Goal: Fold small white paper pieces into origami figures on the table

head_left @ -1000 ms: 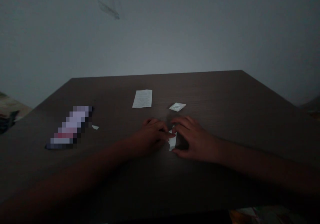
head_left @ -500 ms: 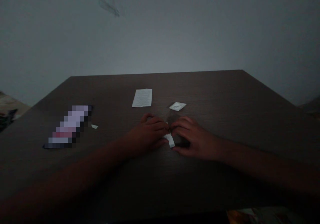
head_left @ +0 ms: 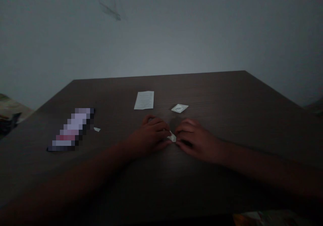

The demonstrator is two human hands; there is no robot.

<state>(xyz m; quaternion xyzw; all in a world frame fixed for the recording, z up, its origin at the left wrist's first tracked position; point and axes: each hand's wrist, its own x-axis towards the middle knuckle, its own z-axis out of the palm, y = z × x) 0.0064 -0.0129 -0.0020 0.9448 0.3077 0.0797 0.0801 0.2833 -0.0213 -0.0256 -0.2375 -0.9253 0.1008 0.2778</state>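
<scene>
Near the middle of the dark table, a small folded white piece of paper (head_left: 172, 137) shows between my two hands. My left hand (head_left: 153, 134) has its fingers closed on the paper's left side and covers much of it. My right hand (head_left: 193, 136) is curled at the paper's right side, thumb and fingertips pinching its edge. Just beyond my hands lies a folded white paper diamond (head_left: 179, 108). To its left, a flat white sheet with small print (head_left: 144, 100) rests on the table.
A phone (head_left: 72, 129) with a blurred-out screen lies on the left of the table (head_left: 214, 91). Beside it is a small white scrap (head_left: 97, 129). A pale wall (head_left: 161, 34) stands behind the table, with a clear plastic bag (head_left: 108, 2) hanging on it.
My right hand's thumb and fingertips have drawn together at the white paper. Less of the paper shows now, and its near end has folded up. The view has shifted slightly.
</scene>
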